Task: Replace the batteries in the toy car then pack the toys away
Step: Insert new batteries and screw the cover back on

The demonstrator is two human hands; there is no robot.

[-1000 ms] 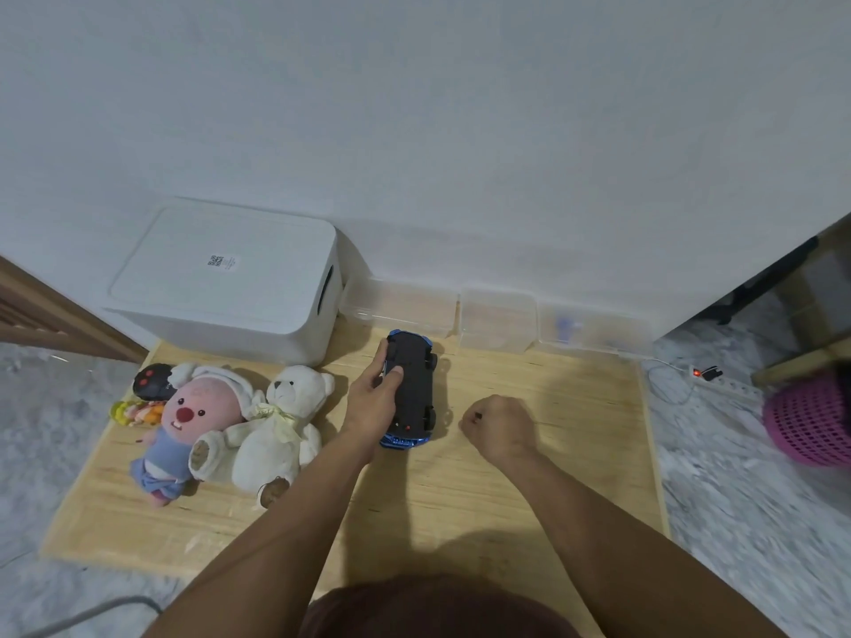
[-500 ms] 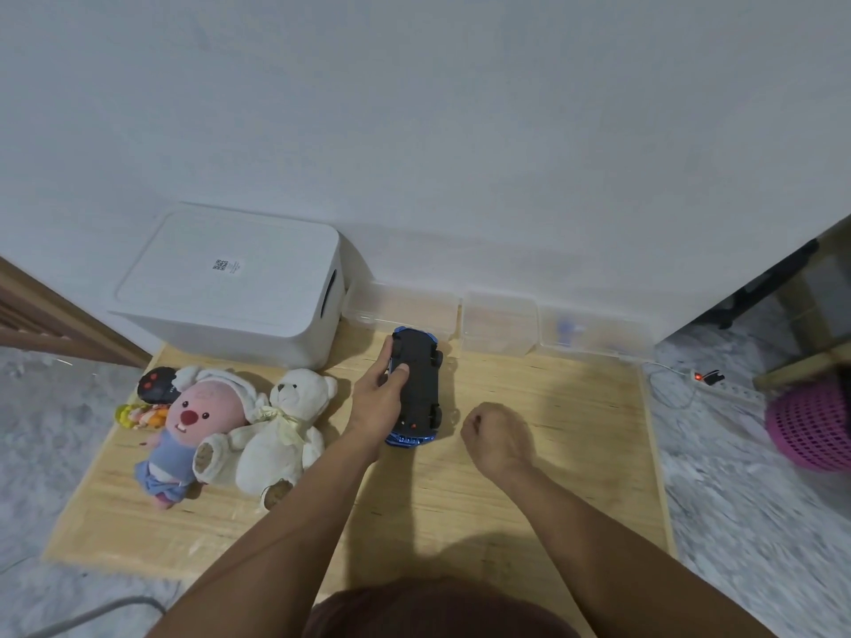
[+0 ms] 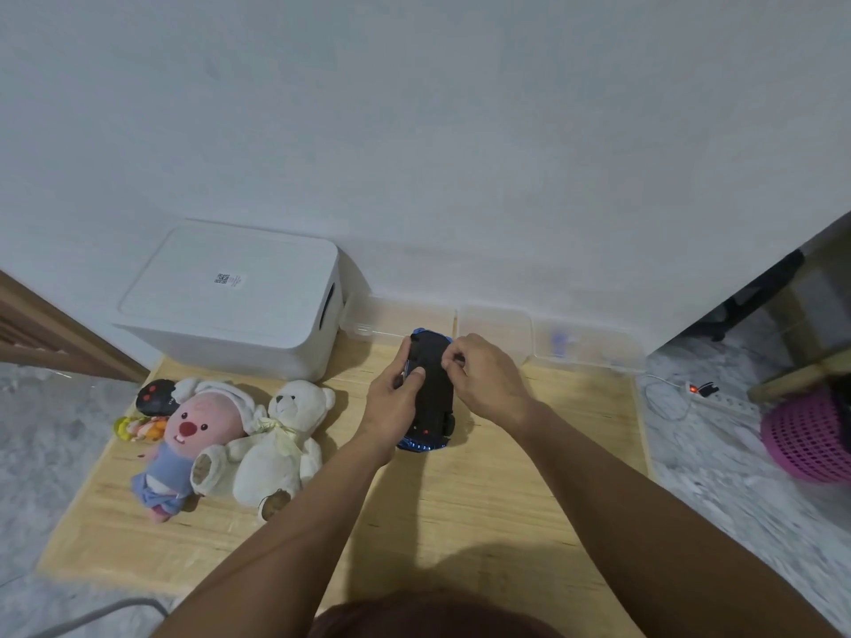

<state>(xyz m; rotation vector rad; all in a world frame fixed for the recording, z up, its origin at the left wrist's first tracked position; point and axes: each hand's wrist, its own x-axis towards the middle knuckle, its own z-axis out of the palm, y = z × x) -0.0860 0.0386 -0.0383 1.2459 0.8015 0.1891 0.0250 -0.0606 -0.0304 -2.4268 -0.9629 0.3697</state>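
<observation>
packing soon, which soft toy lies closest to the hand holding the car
The white teddy bear: it lies beside the left hand; the pink plush sits farther left.

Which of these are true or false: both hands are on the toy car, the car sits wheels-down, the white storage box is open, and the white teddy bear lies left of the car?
1. Both the left hand and the right hand are on the toy car. True.
2. The car sits wheels-down. False: its black underside faces up.
3. The white storage box is open. False: its lid is on.
4. The white teddy bear lies left of the car. True.
</observation>
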